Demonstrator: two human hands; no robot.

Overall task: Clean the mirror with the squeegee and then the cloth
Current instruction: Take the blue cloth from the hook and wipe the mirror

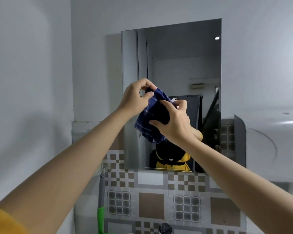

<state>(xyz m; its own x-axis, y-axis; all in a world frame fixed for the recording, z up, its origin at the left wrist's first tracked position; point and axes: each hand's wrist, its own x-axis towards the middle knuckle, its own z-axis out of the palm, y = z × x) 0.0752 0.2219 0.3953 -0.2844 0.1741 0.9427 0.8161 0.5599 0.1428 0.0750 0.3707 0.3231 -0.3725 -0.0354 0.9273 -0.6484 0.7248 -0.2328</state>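
Apparently bunched, the cloth (152, 115) sits pinched between fingers of left hand (135, 98) and right hand (174, 122).

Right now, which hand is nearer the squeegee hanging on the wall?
Left. The left hand pinches the blue cloth up and right of the squeegee; the right hand is farther right.

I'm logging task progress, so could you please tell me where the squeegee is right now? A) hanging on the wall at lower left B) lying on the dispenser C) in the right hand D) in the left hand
A: the squeegee hangs from a wall hook at lower left, while both hands hold the blue cloth before the mirror.
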